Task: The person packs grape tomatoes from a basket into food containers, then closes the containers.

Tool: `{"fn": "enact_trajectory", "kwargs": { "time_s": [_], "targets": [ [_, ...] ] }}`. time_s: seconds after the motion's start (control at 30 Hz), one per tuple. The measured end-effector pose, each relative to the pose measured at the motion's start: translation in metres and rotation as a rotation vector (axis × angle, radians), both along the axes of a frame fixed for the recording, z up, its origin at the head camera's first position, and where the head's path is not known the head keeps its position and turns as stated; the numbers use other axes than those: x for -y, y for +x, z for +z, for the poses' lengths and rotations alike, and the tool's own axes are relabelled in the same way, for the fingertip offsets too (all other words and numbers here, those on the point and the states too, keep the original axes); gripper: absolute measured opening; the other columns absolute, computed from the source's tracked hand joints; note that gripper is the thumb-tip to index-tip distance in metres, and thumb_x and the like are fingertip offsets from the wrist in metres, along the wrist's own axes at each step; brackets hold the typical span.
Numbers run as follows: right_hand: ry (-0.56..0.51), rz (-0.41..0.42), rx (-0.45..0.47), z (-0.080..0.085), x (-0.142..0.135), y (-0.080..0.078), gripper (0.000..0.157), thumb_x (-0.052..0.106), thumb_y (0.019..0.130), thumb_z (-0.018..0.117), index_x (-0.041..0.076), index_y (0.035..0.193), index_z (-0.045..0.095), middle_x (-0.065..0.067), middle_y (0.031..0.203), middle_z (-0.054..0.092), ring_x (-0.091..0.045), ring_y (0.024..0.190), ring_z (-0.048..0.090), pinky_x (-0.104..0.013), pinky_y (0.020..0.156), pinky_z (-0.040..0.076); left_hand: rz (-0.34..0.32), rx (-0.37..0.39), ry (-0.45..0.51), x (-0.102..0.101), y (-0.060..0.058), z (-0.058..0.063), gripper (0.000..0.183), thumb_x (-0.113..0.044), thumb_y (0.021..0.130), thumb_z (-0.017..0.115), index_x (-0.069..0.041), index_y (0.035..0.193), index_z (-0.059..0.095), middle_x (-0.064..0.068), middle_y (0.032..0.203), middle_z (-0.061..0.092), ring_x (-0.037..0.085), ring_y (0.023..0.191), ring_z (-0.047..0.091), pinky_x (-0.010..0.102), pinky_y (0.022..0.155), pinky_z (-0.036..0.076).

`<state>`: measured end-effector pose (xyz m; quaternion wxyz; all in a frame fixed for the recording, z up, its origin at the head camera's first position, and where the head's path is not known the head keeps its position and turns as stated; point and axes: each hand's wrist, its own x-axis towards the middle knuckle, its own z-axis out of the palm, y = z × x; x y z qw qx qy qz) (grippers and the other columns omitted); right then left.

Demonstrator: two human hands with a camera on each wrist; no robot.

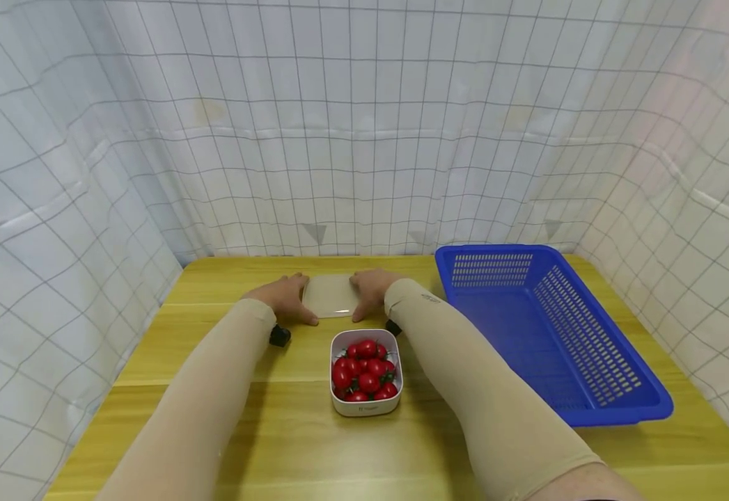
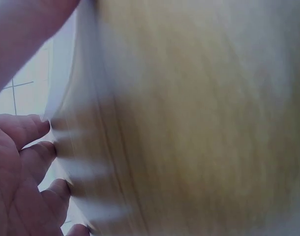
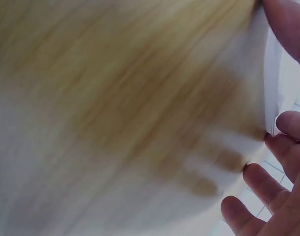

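Note:
A flat, whitish see-through lid (image 1: 329, 295) lies at the far middle of the table, between both hands. My left hand (image 1: 285, 298) holds its left side, thumb toward the near corner and fingers toward the far one. Opposite it, my right hand (image 1: 373, 289) grips the right side the same way. In the left wrist view the lid's pale rim (image 2: 61, 69) shows between thumb and forefinger, with fingertips down at the wood. Nearer to me stands a white square container (image 1: 367, 408) of red cherry tomatoes (image 1: 369, 382), its top uncovered; neither hand touches it.
On the right is a large blue plastic basket (image 1: 605, 419) with slotted walls, close beside the right forearm. The wooden table (image 1: 289, 445) ends at a white gridded curtain (image 1: 364, 174) at the back and sides.

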<state>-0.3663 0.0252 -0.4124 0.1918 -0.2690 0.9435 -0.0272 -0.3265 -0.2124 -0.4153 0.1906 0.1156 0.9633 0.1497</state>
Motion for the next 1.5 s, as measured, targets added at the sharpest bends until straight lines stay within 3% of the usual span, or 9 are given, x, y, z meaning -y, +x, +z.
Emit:
{"fn": "enact_trajectory", "kwargs": {
  "time_s": [0.07,0.17,0.3,0.5,0.63,0.83,1.0,1.27,1.5],
  "targets": [
    [-0.019,-0.014,0.006,-0.001,0.001,0.001,0.091,0.048,0.081,0.090,0.012,0.155,0.051,-0.008,0.152,0.060,-0.027,0.135,0.059,-0.039,0.116,0.046,0.010,0.005,0.005,0.000,0.002,0.000,0.115,-0.059,0.083,0.084,-0.005,0.166,0.026,0.023,0.172,0.024,0.049,0.159,0.020,0.065,0.125,0.027],
    [-0.036,-0.026,0.015,-0.001,0.002,0.003,0.090,0.047,0.078,0.091,0.012,0.152,0.054,-0.006,0.141,0.065,-0.025,0.126,0.062,-0.039,0.112,0.050,0.016,0.002,0.023,0.000,0.006,-0.001,0.114,-0.059,0.081,0.085,-0.005,0.165,0.029,0.024,0.169,0.031,0.048,0.156,0.028,0.065,0.122,0.033],
    [-0.044,-0.036,0.022,0.000,0.000,0.008,0.092,0.045,0.077,0.092,0.011,0.153,0.054,-0.006,0.141,0.065,-0.024,0.126,0.061,-0.039,0.112,0.049,0.027,-0.004,0.054,-0.001,0.009,-0.003,0.109,-0.057,0.080,0.087,-0.007,0.162,0.035,0.025,0.159,0.045,0.043,0.144,0.046,0.060,0.117,0.041],
    [-0.069,0.006,-0.010,0.008,-0.005,0.013,0.090,0.039,0.076,0.091,0.005,0.150,0.054,-0.012,0.141,0.065,-0.028,0.127,0.062,-0.039,0.113,0.049,0.005,-0.032,0.122,-0.004,0.011,0.001,0.104,-0.049,0.079,0.089,-0.002,0.156,0.038,0.021,0.143,0.058,0.035,0.126,0.056,0.054,0.113,0.046],
    [-0.097,0.026,-0.025,0.016,-0.010,0.015,0.101,0.038,0.079,0.089,0.003,0.160,0.041,-0.015,0.158,0.053,-0.030,0.145,0.052,-0.039,0.124,0.039,-0.020,-0.055,0.139,-0.005,0.011,0.008,0.108,-0.047,0.079,0.090,0.001,0.158,0.035,0.021,0.145,0.057,0.036,0.128,0.056,0.054,0.116,0.044],
    [-0.159,0.006,-0.021,0.025,-0.018,0.015,0.103,0.036,0.079,0.089,0.003,0.162,0.037,-0.015,0.165,0.044,-0.032,0.154,0.041,-0.040,0.129,0.031,-0.031,-0.063,0.155,-0.005,0.013,0.020,0.117,-0.049,0.081,0.087,-0.001,0.166,0.023,0.026,0.160,0.046,0.044,0.146,0.046,0.060,0.122,0.036],
    [-0.179,0.001,-0.059,0.034,-0.024,0.016,0.104,0.036,0.079,0.089,0.004,0.163,0.036,-0.014,0.167,0.041,-0.033,0.155,0.039,-0.042,0.129,0.031,-0.064,-0.091,0.207,-0.008,0.017,0.031,0.101,-0.043,0.083,0.087,-0.008,0.160,0.033,0.019,0.155,0.052,0.038,0.135,0.055,0.057,0.116,0.043],
    [-0.198,0.013,-0.073,0.070,-0.036,0.039,0.106,0.039,0.082,0.088,0.005,0.165,0.032,-0.013,0.170,0.035,-0.034,0.156,0.036,-0.045,0.129,0.031,-0.074,-0.111,0.197,-0.014,0.035,0.059,0.106,-0.051,0.083,0.085,-0.007,0.162,0.029,0.020,0.158,0.048,0.036,0.126,0.058,0.056,0.108,0.048],
    [-0.226,0.028,-0.085,0.093,-0.045,0.066,0.110,0.041,0.083,0.088,0.007,0.168,0.025,-0.016,0.172,0.029,-0.036,0.157,0.032,-0.049,0.128,0.033,-0.106,-0.143,0.241,-0.016,0.051,0.076,0.118,-0.048,0.084,0.087,-0.002,0.167,0.017,0.024,0.160,0.046,0.041,0.140,0.053,0.058,0.113,0.047]
  ]
}}
